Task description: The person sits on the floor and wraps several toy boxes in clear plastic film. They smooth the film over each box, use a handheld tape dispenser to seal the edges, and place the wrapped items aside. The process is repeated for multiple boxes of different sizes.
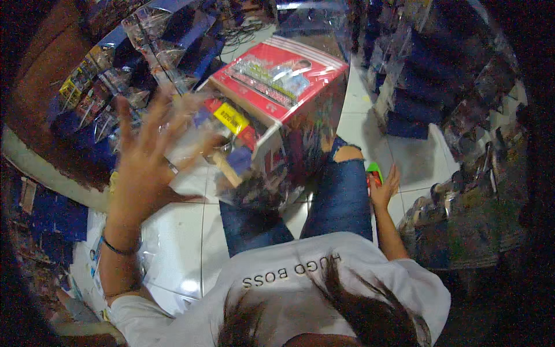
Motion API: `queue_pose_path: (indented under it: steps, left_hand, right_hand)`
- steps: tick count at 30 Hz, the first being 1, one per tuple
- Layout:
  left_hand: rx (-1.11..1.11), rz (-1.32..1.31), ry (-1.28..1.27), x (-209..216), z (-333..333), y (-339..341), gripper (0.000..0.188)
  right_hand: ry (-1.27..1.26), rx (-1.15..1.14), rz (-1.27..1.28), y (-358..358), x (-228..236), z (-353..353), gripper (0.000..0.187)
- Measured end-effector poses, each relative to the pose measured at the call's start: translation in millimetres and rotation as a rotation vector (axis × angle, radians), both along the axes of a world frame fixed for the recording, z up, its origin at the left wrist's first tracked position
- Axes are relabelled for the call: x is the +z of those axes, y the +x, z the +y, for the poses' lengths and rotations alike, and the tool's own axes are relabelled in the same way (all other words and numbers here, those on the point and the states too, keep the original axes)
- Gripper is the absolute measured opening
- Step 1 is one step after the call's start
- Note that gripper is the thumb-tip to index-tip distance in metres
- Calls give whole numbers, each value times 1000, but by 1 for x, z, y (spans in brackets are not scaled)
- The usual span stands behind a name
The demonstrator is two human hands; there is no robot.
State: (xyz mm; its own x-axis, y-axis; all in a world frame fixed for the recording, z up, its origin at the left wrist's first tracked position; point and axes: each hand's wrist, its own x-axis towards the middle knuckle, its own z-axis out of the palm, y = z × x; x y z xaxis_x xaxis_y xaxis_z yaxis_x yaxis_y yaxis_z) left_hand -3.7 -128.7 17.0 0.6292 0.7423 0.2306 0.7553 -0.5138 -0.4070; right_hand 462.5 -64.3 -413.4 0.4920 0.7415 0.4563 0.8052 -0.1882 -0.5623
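My left hand is raised at the left with its fingers spread, blurred by motion, and holds nothing. It is nearest to a box with a red and white printed top, wrapped in clear plastic, standing before my knees. A red strip with a yellow label crosses the box's near left edge. Below that label a blurred tan piece sticks out; its kind is unclear. Low beside my right thigh, my right hand has its thumb over a small green-and-red object, partly hidden by the hand.
Plastic-wrapped goods and blue panels line the left side, and more wrapped stock stands at the right. Dark cables lie behind the box. Pale floor tiles show around my legs.
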Motion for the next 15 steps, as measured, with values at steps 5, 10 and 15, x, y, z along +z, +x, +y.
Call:
queue_pose_path:
  steps: [5,10,15]
  left_hand:
    - [-214,187,103,25,36,-64,25]
    - [120,317,219,55,54,-14,9]
    - [366,776,-54,108,139,86,42]
  right_hand:
    - [3,1033,227,-182,155,-48,112]
    - [75,1025,207,-212,163,-4,137]
    - [-1066,995,693,-205,84,-36,160]
